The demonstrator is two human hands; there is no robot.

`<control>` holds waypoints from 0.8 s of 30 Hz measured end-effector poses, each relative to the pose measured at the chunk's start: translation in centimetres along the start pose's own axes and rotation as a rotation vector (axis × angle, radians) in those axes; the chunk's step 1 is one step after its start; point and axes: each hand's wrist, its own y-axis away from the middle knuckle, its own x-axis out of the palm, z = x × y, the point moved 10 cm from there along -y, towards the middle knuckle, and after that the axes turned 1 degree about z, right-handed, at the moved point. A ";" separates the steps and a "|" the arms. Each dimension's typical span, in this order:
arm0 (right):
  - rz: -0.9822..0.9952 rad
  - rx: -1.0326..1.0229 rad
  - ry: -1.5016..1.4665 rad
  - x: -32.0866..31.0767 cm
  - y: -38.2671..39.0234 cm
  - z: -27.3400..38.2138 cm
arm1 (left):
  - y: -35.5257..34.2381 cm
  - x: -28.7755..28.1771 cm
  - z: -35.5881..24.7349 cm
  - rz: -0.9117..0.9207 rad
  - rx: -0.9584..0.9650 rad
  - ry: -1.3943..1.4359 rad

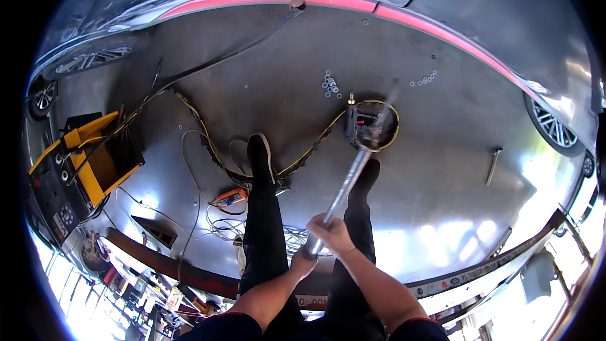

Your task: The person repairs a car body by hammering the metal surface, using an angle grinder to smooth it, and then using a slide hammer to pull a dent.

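We had a long silvery metal rod (348, 184) in both hands, slanting up and to the right between our legs. Our left grip (303, 264) was closed around its near end; our right grip (332, 236) was wrapped around the shaft just above. The rod's far end blurred over a dark device (351, 127) on the floor (442, 151), and we could not tell whether they touched. A cluster of washers (331, 86) lay near that device, and a yellow-and-black machine (104, 173) stood well to the left. Beyond, a dark car (499, 19) with a red stripe (442, 31) curved across the top.
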 end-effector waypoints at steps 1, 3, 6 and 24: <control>0.004 -0.012 0.030 -0.2 -0.2 0.7 | 0.1 -1.3 -1.1 -0.060 -0.044 0.087; 0.017 0.058 -0.146 0.8 0.4 2.3 | 0.4 -3.6 -3.5 -0.126 0.095 -0.088; -0.146 -0.076 0.027 -1.6 0.1 5.6 | -0.7 -5.6 -9.4 -0.108 0.400 -0.355; -0.653 -0.230 -0.122 -10.3 -7.3 -1.9 | 7.1 -20.9 -67.0 -0.387 0.983 -0.038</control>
